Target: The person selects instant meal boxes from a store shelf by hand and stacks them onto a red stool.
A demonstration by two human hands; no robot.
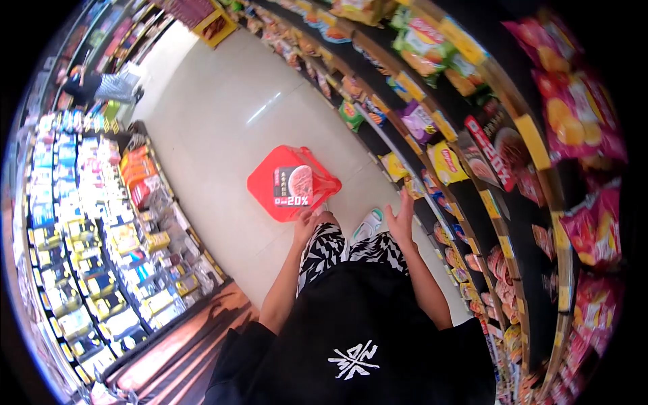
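My left hand (308, 224) has its fingers curled at the lower edge of a bright red squarish packet (263, 181). The packet's front carries a dark panel with a bowl of food and the print "20%", and its right side looks folded. In front of my right thigh, my right hand (401, 217) is open, thumb apart from the fingers, with nothing in it. Nearest to it are the lower shelves on the right, which hold several snack bags, among them a yellow bag (446, 162).
Tall shelves (503, 88) of snack bags line the right side. A brightly lit display (101, 236) of boxed goods stands at left. Between them runs a pale tiled floor (223, 108). A person (101, 86) is at the far left, and a yellow-edged stand (214, 27) is at the far end.
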